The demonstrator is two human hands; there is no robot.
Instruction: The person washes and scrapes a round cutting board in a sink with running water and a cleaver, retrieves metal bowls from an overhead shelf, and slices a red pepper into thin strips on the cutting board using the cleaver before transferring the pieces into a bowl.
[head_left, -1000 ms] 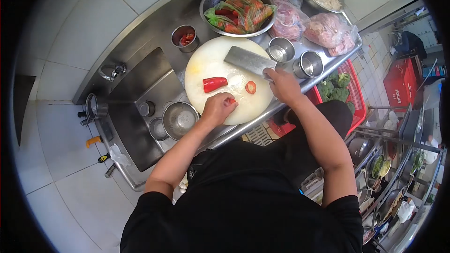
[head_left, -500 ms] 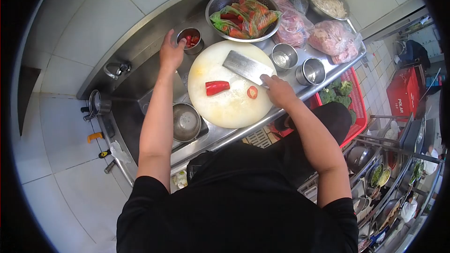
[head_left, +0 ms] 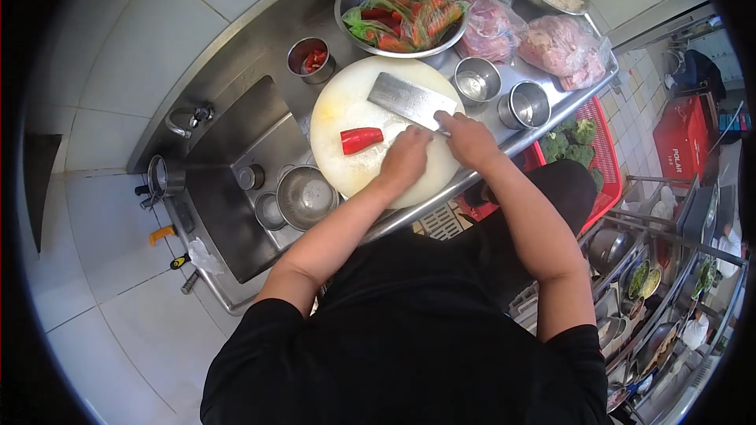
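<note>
A cleaver (head_left: 405,100) lies flat over the round white chopping board (head_left: 335,102), its handle gripped by my right hand (head_left: 472,142). My left hand (head_left: 408,159) is on the board just below the blade, fingers curled and closed. Whatever is under those fingers is hidden, and the small red pepper slice that lay in that area cannot be seen. To the left of the blade rests a piece of red pepper (head_left: 361,140). A steel cup (head_left: 311,60) with cut red pepper pieces stands at the board's upper left.
Behind the board is a colander (head_left: 346,16) with bagged peppers (head_left: 405,20). Two steel cups (head_left: 477,81) and bags of raw meat (head_left: 563,47) are to the right. The sink (head_left: 213,205) with several metal bowls lies left. A red basket of broccoli (head_left: 571,149) stands below the counter edge.
My left hand has moved from the cup of pepper pieces down to the board beside the cleaver. The round pepper slice is now out of sight. My right hand keeps hold of the cleaver.
</note>
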